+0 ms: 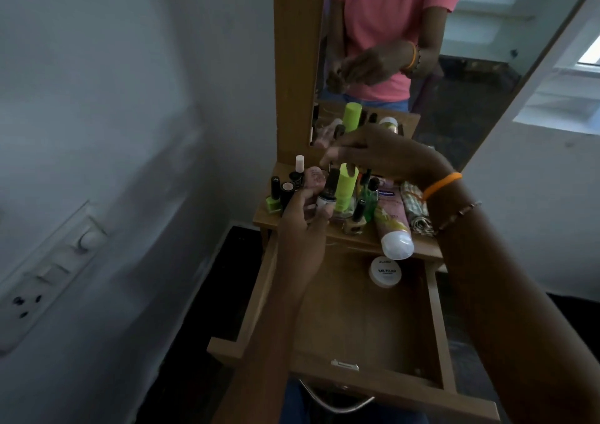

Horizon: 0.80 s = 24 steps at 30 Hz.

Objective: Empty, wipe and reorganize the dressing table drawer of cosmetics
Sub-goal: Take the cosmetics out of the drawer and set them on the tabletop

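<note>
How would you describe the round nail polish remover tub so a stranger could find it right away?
Start at the open wooden drawer under the mirror. The round white tub with a black label sits alone at the drawer's back right corner, just below the shelf edge. Unlike the bottles and tubes crowded on the shelf above, it is flat, squat and inside the drawer.

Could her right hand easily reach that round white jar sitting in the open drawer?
Probably yes. The right hand hovers over the bottles on the tabletop, seemingly holding nothing, and the white jar lies uncovered at the back of the open drawer, just under the tube's overhanging cap.
</note>
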Each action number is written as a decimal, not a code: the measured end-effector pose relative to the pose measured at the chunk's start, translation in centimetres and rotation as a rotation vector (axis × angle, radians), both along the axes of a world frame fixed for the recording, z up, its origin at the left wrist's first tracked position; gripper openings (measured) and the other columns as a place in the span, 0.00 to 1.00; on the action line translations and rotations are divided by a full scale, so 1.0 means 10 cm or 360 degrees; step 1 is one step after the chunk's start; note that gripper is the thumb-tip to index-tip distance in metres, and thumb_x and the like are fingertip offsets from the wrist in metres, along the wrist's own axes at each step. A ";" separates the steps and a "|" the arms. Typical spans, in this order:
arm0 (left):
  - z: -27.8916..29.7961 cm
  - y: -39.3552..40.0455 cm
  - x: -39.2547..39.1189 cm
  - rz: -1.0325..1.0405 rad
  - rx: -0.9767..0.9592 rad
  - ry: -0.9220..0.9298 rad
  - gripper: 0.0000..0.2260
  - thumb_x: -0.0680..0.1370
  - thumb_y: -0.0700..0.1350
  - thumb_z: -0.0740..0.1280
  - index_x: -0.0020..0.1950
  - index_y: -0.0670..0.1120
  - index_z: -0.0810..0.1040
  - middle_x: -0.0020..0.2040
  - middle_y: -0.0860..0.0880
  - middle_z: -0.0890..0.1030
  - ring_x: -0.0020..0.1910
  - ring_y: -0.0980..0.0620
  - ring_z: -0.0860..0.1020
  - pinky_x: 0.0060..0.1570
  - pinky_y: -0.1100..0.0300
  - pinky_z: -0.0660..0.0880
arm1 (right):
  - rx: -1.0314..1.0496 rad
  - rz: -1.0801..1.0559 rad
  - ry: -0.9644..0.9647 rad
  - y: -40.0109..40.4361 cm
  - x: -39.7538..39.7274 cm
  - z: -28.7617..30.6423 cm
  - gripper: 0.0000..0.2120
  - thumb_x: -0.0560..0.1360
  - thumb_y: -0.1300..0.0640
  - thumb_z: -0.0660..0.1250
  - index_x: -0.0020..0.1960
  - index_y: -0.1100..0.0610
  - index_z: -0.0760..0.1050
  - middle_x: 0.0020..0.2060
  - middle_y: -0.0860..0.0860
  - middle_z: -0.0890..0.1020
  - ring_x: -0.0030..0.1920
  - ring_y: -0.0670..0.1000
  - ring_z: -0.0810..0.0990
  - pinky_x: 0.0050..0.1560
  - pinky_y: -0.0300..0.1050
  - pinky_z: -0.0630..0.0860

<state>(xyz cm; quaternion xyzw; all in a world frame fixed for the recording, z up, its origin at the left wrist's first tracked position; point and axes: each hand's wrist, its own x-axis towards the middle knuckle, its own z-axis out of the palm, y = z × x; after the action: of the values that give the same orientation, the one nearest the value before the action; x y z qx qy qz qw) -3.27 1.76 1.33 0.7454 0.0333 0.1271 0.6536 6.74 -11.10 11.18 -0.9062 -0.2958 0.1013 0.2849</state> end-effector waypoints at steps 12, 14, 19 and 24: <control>-0.02 -0.10 -0.05 -0.0197 0.0081 0.0192 0.13 0.77 0.43 0.65 0.62 0.50 0.74 0.54 0.59 0.76 0.48 0.69 0.73 0.43 0.70 0.69 | 0.0625 -0.0541 -0.0524 -0.29 0.31 0.00 0.06 0.72 0.65 0.68 0.49 0.65 0.79 0.41 0.55 0.80 0.33 0.36 0.77 0.40 0.28 0.74; -0.11 -0.06 -0.09 -0.0288 0.0154 0.0279 0.10 0.78 0.42 0.65 0.58 0.49 0.77 0.51 0.58 0.78 0.48 0.65 0.76 0.44 0.70 0.71 | 0.0304 -0.0626 -0.0634 -0.27 0.47 -0.06 0.07 0.70 0.65 0.69 0.47 0.65 0.80 0.42 0.55 0.81 0.39 0.42 0.79 0.41 0.31 0.72; -0.28 -0.05 -0.14 -0.0367 0.0133 0.0346 0.07 0.78 0.40 0.65 0.54 0.47 0.79 0.48 0.53 0.81 0.49 0.58 0.79 0.49 0.66 0.74 | -0.0306 -0.0463 -0.0587 -0.18 0.73 -0.32 0.08 0.67 0.68 0.70 0.46 0.64 0.82 0.45 0.60 0.84 0.48 0.58 0.82 0.43 0.42 0.70; -0.38 -0.09 -0.10 -0.0424 0.0140 0.0429 0.07 0.78 0.38 0.64 0.54 0.44 0.78 0.45 0.52 0.79 0.43 0.59 0.77 0.46 0.64 0.73 | -0.0548 -0.0433 -0.0420 -0.11 0.85 -0.48 0.08 0.66 0.68 0.70 0.44 0.62 0.82 0.44 0.58 0.85 0.46 0.54 0.82 0.35 0.36 0.67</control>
<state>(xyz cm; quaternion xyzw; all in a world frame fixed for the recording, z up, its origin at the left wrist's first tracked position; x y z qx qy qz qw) -4.25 0.86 -2.47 0.7813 0.0160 -0.0603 0.6210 15.29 -12.18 6.40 -0.9781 -0.1842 -0.0082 0.0962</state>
